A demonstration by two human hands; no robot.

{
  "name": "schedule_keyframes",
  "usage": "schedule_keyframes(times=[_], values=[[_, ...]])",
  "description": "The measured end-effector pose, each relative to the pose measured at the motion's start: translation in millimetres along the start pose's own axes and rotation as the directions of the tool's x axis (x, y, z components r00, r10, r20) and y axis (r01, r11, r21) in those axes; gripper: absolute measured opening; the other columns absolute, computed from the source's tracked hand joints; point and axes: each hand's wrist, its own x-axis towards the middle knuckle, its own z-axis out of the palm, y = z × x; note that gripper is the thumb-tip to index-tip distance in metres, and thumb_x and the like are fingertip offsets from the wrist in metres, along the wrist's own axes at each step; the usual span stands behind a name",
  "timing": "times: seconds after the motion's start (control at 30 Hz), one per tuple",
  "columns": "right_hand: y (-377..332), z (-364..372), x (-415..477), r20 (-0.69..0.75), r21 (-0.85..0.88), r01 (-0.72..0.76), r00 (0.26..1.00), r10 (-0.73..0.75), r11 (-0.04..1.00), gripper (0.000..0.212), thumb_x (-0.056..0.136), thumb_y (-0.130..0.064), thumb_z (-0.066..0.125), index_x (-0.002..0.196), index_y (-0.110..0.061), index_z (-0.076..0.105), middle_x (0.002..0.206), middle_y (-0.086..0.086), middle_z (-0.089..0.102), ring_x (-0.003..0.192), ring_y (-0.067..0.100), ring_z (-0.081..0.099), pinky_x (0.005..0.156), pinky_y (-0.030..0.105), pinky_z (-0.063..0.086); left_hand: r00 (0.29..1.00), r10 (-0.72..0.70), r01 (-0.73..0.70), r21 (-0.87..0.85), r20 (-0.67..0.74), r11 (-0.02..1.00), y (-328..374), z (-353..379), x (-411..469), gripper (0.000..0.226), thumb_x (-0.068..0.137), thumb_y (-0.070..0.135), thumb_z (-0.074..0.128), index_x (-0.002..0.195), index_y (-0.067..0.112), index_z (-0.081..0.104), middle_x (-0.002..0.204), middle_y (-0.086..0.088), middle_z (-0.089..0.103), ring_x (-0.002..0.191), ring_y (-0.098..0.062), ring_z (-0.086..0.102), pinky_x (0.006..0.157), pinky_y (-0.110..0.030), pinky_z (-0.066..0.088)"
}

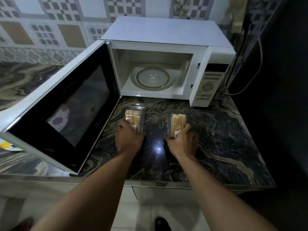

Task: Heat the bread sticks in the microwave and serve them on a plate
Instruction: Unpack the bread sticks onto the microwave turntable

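Checker-patterned tile wall [50, 30] behind; dark veined marble countertop [225, 139], glare spot; pale floor tiles [133, 214]; dim light.

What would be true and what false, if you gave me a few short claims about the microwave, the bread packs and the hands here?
1. The microwave door stands open. True.
2. Each hand holds its own pack: the left hand grips the left pack, and the right hand grips the right pack. True.
3. One pack already lies inside the microwave. False: the glass turntable is bare, and both packs are at the counter in front of it.
4. The bread sticks lie loose and unwrapped. False: they are still in clear wrapping with labels.
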Motion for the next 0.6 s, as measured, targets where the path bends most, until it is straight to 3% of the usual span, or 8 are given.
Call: schedule_keyframes(times=[0.6], values=[[3.2, -13.2, 1.5, 0.124, -0.04, 0.045, 0.991, -0.04, 0.998, 0.096, 0.068, -0.069, 0.075, 0.13, -0.016, 0.025, 0.135, 0.022, 0.048, 0.124, 0.04, 0.045, 0.098, 0.05, 0.043, 1.0, -0.013, 0.013, -0.004, 0.001, 1.0, -3.0, -2.9, -5.9, 0.099, 0.063, 0.044, 0.091, 0.135, 0.007, 0.035, 0.139, -0.022, 0.048, 0.13, -0.04, 0.044, 0.104, -0.047, 0.042]])
